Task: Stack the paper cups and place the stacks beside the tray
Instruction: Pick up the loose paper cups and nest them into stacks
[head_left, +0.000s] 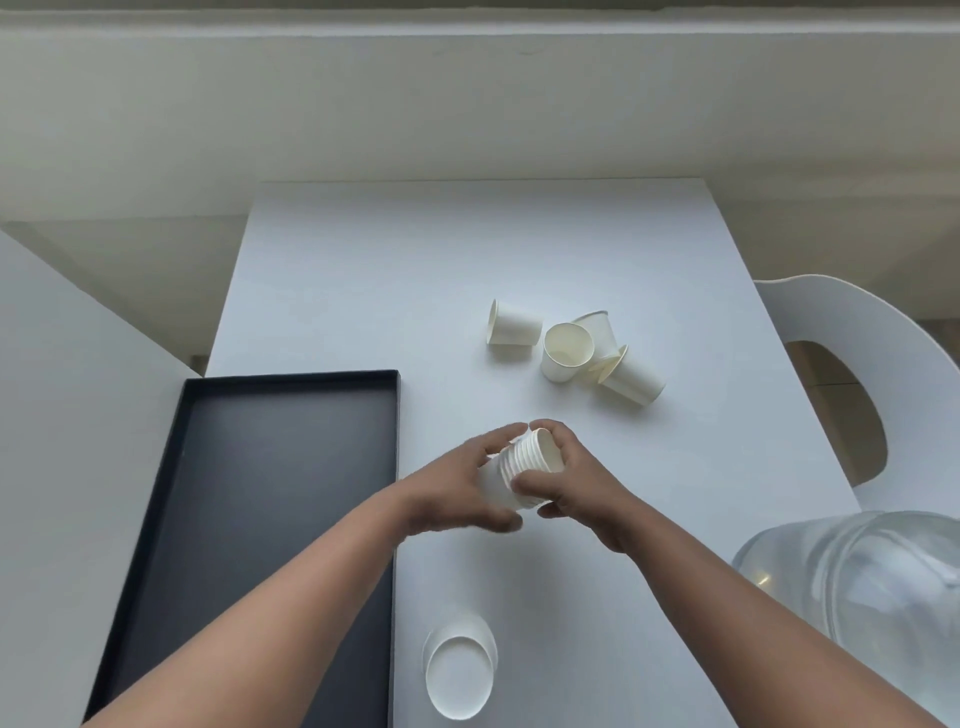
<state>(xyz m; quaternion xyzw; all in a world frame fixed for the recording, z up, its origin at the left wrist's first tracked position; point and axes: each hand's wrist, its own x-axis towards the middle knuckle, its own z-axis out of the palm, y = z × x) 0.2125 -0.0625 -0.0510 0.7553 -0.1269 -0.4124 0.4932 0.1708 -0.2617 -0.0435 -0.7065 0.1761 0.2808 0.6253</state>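
Both hands hold a stack of white paper cups (519, 462) above the middle of the white table (415, 291). My left hand (457, 483) grips the stack's lower end. My right hand (566, 478) grips its rim end, fingers curled round it. Several loose cups lie farther back: one on its side (514, 325), one upright (566, 353), others tipped behind it (631, 379). An upright stack of cups (460, 670) stands near the front edge, just right of the empty black tray (249, 467).
A white chair (857, 374) stands at the table's right side. A clear plastic container (862, 587) lies at the lower right. A white surface (67, 415) borders the tray on the left.
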